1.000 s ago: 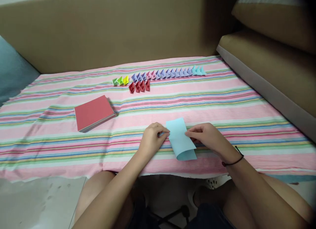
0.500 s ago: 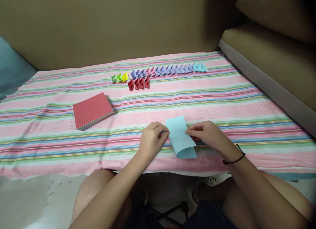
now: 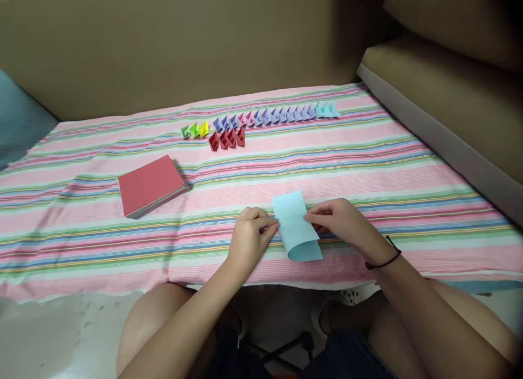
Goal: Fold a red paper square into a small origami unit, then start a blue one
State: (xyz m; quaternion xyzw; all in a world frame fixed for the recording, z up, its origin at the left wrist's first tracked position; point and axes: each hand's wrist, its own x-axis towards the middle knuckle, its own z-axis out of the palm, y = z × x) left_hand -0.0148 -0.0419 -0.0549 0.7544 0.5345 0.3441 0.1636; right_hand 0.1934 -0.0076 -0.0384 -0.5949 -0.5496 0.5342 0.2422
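Observation:
A light blue sheet of paper [image 3: 293, 221] lies in front of me, its near end curled over into a loop without a flat crease there. My left hand [image 3: 252, 234] pinches its left edge between thumb and fingers. On the opposite edge, my right hand [image 3: 335, 220] grips the paper in the same way, a dark cord around its wrist. Both sets of fingertips are closed on the sheet, about midway along its sides.
A stack of coloured paper with a red top sheet [image 3: 151, 185] sits to the left. Farther back stand small folded paper boats: a long row of purple, pink and blue ones [image 3: 281, 115], several red ones [image 3: 224, 140], and green and yellow ones [image 3: 195, 130]. Brown cushions [image 3: 441, 96] border the right.
Both hands keep their pinch on the blue paper, and the loop at its near end looks slightly flatter. The whole view has shifted a little.

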